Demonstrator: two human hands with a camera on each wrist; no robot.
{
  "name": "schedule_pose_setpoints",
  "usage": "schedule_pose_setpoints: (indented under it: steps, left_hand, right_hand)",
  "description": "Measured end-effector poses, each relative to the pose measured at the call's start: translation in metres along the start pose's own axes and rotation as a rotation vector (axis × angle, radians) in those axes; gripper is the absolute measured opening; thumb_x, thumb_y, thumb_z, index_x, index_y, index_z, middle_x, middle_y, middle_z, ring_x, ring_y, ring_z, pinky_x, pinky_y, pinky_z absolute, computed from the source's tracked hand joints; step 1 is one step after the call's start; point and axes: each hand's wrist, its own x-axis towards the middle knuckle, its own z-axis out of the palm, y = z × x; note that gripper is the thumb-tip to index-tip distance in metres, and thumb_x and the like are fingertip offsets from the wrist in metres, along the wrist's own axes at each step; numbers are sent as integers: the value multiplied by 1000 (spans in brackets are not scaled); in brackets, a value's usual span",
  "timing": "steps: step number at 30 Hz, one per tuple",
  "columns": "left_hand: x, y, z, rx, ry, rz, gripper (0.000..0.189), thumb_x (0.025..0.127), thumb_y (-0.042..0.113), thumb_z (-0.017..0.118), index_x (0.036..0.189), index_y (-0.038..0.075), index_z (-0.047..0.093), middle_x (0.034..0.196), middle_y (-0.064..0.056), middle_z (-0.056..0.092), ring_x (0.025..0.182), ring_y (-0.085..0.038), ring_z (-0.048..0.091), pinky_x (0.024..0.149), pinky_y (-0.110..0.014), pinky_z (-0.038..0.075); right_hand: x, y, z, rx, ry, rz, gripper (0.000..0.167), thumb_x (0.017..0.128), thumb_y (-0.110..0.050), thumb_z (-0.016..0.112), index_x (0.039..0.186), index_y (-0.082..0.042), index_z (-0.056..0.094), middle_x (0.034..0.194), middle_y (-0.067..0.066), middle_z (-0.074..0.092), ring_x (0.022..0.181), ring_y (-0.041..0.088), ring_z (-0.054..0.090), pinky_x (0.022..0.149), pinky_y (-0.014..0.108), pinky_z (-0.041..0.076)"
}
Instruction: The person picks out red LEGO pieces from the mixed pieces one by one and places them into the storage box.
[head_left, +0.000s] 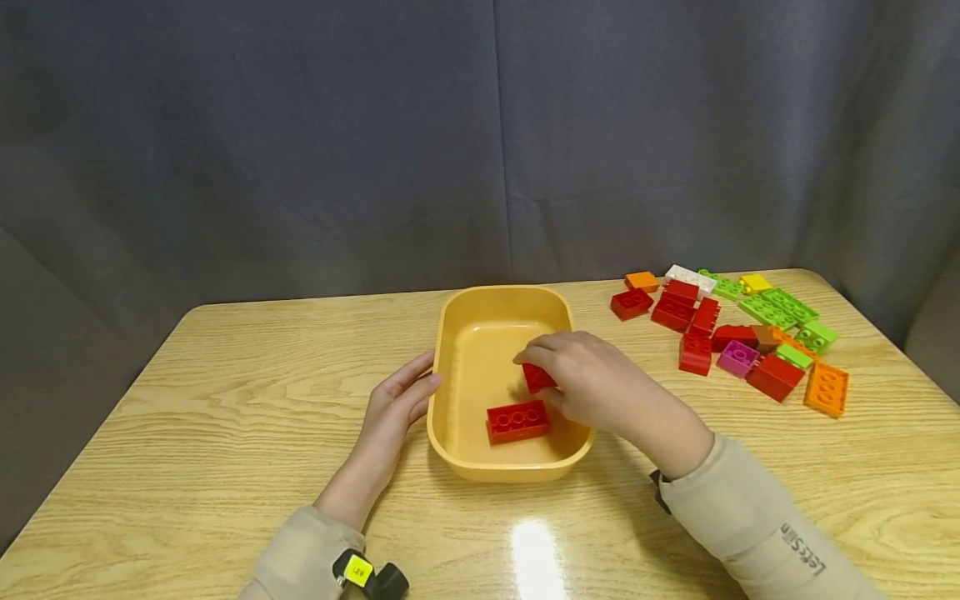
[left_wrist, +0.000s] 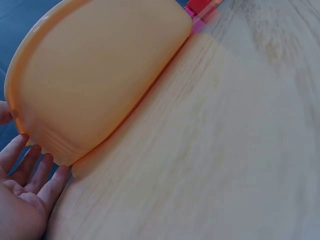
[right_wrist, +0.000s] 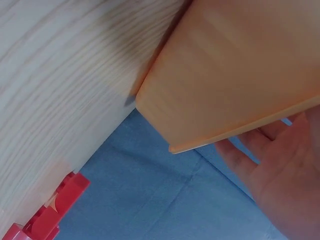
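A yellow plastic bin (head_left: 510, 472) stands on the wooden table. My right hand (head_left: 588, 375) reaches over its right rim and pinches a red toy brick (head_left: 536, 377) inside the bin. Below that, another red brick (head_left: 517, 422) lies studs up on the bin floor. My left hand (head_left: 390, 408) touches the bin's left side, its thumb at the rim. In the left wrist view the fingertips of the left hand (left_wrist: 30, 195) rest against the outer wall of the bin (left_wrist: 100, 75). The right wrist view has the bin wall hiding the held brick.
A loose spread of toy bricks lies at the table's right: several red bricks (head_left: 695, 353), a purple brick (head_left: 738, 358), green plates (head_left: 772, 308), an orange plate (head_left: 827, 389) and a white brick (head_left: 690, 278). A dark curtain (head_left: 337, 150) hangs behind the table.
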Motion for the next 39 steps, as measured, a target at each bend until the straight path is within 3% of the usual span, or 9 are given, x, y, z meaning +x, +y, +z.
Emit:
schedule_pose_setpoints:
  steps: [14,21,28,39]
  left_hand:
    - [-1,1,0,14,5,-3,47,97,16,62,141,3,53,141,-14,54,111,-18,63,93,-26,53]
    - [-2,1,1,27,3,-4,47,97,18,62,141,3,53,142,-14,53,114,-20,62,94,-26,52]
    - [-2,1,0,21,2,-3,47,97,17,62,141,4,53,142,-13,53,115,-21,61,93,-26,52]
    - [0,0,0,26,1,3,47,97,17,61,142,3,53,142,-13,52,117,-23,60,94,-28,52]
  right_hand:
    - [-2,1,1,-30,18,0,34,80,4,76,112,-3,71,109,9,69,102,27,65,93,43,52]
    - [-3,3,-3,-29,34,-2,33,80,-1,79,112,-3,71,108,9,70,98,27,66,91,44,53]
    - [-3,6,-9,0,0,79,37,83,-8,80,118,-4,70,113,11,69,102,31,65,95,46,52]
    - [-8,16,-22,21,-18,164,43,83,-5,79,123,-1,66,118,14,67,107,34,63,95,48,52]
